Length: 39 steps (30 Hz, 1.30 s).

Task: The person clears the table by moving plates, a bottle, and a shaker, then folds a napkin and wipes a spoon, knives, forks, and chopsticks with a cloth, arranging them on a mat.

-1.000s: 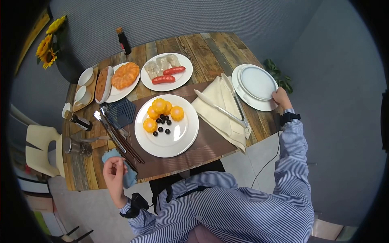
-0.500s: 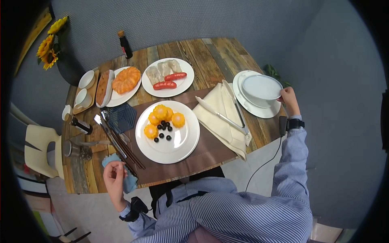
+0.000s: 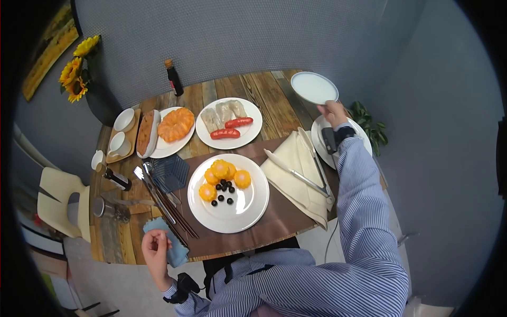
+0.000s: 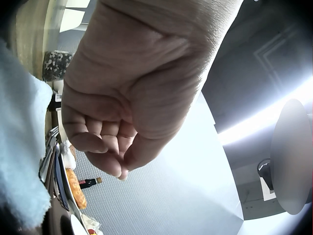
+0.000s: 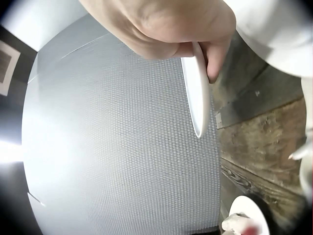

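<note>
My right hand (image 3: 334, 113) pinches the near rim of a small white plate (image 3: 314, 87) and holds it up beyond the table's back right. In the right wrist view the plate (image 5: 197, 98) appears almost edge-on, thumb and fingers on opposite faces. Below that arm, a larger white plate (image 3: 318, 140) lies on the table, partly hidden by the wrist and sleeve. My left hand (image 3: 156, 251) hovers at the front left edge, its fingers loosely curled around nothing. It overlaps a light blue cloth (image 3: 178, 256) in the head view.
Centrally, a white plate (image 3: 253, 211) bears corn pieces and black berries. Right of it, tongs (image 3: 296, 173) lie on a cream napkin (image 3: 285, 195). Behind stands a plate with sausages (image 3: 238, 122). Left are cutlery (image 3: 158, 198), a bottle (image 3: 117, 179) and a spice jar (image 3: 112, 210).
My right hand has lifted the small plate off the larger one and carried it up and toward the back of the table. The left hand has stayed about where it was.
</note>
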Each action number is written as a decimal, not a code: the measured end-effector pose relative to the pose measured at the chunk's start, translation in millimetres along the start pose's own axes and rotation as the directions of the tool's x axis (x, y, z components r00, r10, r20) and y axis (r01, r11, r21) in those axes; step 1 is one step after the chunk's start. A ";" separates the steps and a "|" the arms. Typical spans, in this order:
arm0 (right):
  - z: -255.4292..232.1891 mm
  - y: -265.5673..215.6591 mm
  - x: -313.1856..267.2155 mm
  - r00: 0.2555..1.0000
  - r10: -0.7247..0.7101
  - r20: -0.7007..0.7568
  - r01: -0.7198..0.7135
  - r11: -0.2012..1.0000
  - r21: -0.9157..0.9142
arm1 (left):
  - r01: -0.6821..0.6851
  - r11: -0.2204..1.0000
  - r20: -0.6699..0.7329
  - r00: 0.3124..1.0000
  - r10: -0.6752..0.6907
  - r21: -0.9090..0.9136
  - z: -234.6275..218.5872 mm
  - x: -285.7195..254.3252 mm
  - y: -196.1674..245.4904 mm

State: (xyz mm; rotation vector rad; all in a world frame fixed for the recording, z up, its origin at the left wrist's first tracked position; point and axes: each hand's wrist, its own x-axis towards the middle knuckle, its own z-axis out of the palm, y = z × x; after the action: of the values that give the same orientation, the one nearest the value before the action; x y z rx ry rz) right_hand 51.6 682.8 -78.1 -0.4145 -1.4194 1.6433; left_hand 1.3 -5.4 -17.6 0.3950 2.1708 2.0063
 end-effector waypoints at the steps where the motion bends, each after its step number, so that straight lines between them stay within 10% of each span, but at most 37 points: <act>1: 1.9 22.4 7.1 0.989 -0.142 0.042 0.140 0.989 0.049 | 0.006 1.000 -0.009 1.000 -0.006 0.003 -2.7 -0.6 -0.3; 5: 21.7 51.9 14.1 0.990 -0.138 0.025 0.131 0.974 0.187 | 0.014 1.000 -0.060 0.998 -0.014 0.007 -8.6 -0.6 -3.3; 7: 33.5 51.9 20.3 0.981 0.080 -0.174 -0.065 0.994 0.091 | 0.010 1.000 -0.071 0.997 -0.009 0.008 -9.8 0.4 -4.2; 15: 68.3 28.8 16.1 0.725 0.459 -0.514 -0.237 0.866 0.440 | 0.025 1.000 -0.092 0.996 -0.024 0.010 -8.7 6.1 -3.5; 16: 40.5 63.1 28.8 0.884 0.216 -0.414 -0.299 0.943 -0.146 | 0.026 1.000 -0.086 0.996 -0.026 0.004 -8.8 7.2 -4.9; 17: 18.8 89.6 39.3 0.984 0.071 -0.162 -0.163 0.716 -0.678 | 0.028 1.000 -0.080 0.996 -0.028 -0.002 -9.0 8.1 -6.0; 20: -5.2 117.9 56.6 1.000 -0.002 -0.030 -0.024 0.522 -0.852 | 0.040 0.999 -0.070 0.997 -0.039 -0.001 -8.9 11.1 -7.4; 24: 8.0 113.0 48.5 0.989 -0.125 -0.083 0.004 0.578 -0.816 | 0.031 1.000 -0.069 0.997 -0.031 -0.005 -6.8 14.0 -9.0; 25: 38.6 73.4 33.9 0.919 0.058 -0.391 -0.212 0.907 -0.364 | 0.028 1.000 -0.066 0.997 -0.029 -0.006 -6.5 14.8 -9.2; 26: 59.7 44.0 22.5 0.769 0.361 -0.528 -0.278 0.932 0.232 | 0.025 1.000 -0.062 0.998 -0.025 -0.007 -6.6 15.3 -9.7; 39: 40.5 -0.4 46.3 0.689 0.685 -0.236 -0.721 0.679 -0.137 | 0.066 0.998 -0.059 0.996 -0.065 0.019 0.4 20.5 -11.5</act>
State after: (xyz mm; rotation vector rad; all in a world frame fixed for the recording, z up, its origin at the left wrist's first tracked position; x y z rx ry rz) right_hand -3.2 694.4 -52.6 -1.3497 -1.3963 1.9810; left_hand -19.2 0.4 -27.8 0.2674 2.2107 1.9858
